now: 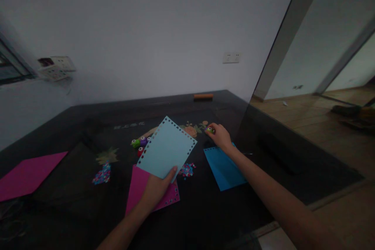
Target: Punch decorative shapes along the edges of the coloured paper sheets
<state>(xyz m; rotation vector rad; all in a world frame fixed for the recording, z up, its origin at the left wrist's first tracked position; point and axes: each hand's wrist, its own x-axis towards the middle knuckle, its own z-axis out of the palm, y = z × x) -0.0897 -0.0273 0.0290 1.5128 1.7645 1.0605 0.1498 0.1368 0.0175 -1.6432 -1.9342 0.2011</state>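
Observation:
My left hand grips the lower corner of a light blue sheet with shaped holes punched along its edges, thumb on top. Beneath it, a pink sheet with a punched edge lies on the table. In my right hand, raised above the table, a small green and purple punch with an eye is pinched between the fingers. A darker blue sheet, punched along its top edge, lies under my right forearm. Several similar green, purple and red punches stand behind the light blue sheet, partly hidden.
Colourful paper bits lie in one pile at the centre and another at the left. A plain pink sheet rests at the far left. Near the back edge of the dark table is an orange-brown roll.

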